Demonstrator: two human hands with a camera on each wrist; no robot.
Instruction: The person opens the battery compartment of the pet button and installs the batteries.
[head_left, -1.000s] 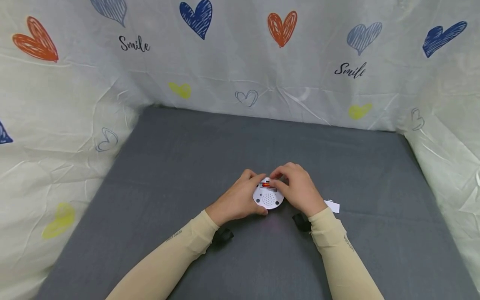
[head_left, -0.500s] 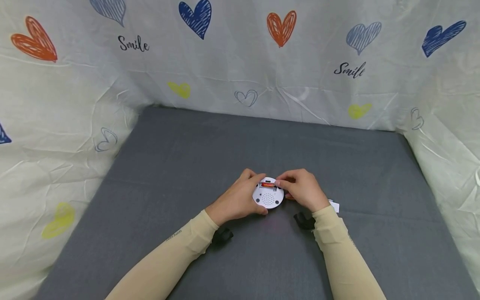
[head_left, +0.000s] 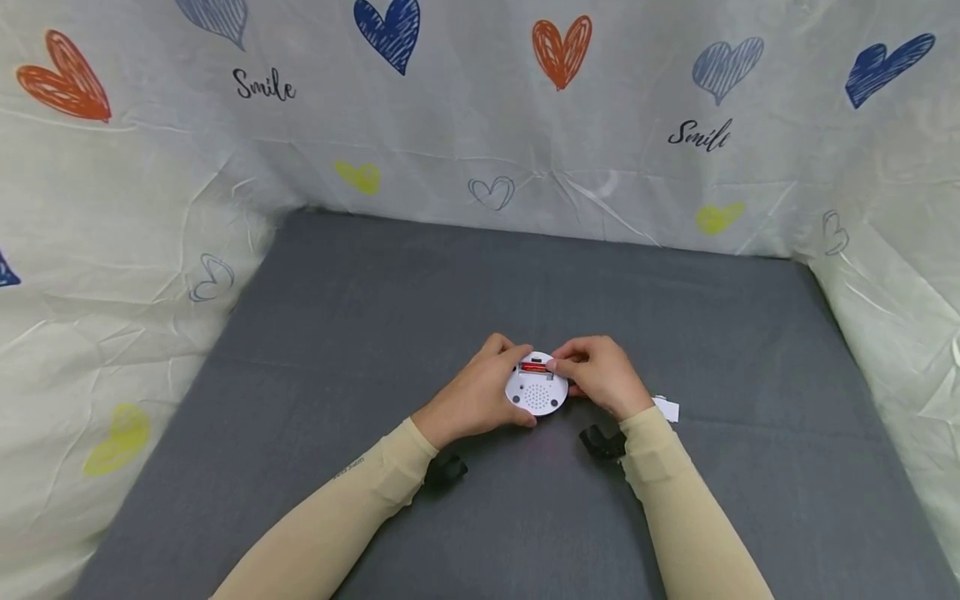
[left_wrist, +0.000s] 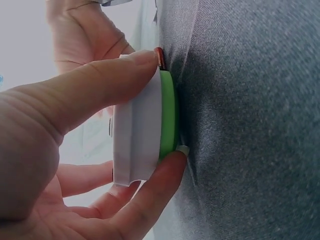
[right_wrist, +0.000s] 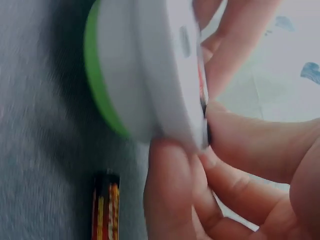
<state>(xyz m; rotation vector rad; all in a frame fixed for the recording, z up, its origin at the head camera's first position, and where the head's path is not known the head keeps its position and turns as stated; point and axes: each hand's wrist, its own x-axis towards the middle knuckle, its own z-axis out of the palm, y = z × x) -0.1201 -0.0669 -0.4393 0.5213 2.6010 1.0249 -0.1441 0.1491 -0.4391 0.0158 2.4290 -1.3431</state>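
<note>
A round white device (head_left: pixel 537 402) with a perforated patch lies face up between the hands, its battery compartment uncovered. Inside that compartment sits a red battery (head_left: pixel 533 367). My left hand (head_left: pixel 480 392) grips the device from the left, thumb and fingers spread around its side. A green band (left_wrist: pixel 169 115) rings the device's lower edge in the left wrist view. My right hand (head_left: pixel 606 377) pinches the right rim, the thumb (right_wrist: pixel 250 137) on the flat face beside the compartment. Below the device, a loose battery (right_wrist: pixel 106 210) lies on the cloth in the right wrist view.
A small white piece (head_left: pixel 667 409) lies just right of the right wrist, partly hidden by it. Dark grey cloth (head_left: pixel 420 283) covers the table. A pale curtain (head_left: pixel 450 125) with printed hearts encloses the back and sides.
My right hand has drawn back from over the compartment to the device's right rim, leaving the red battery more exposed. The left hand keeps its grip in the same place.
</note>
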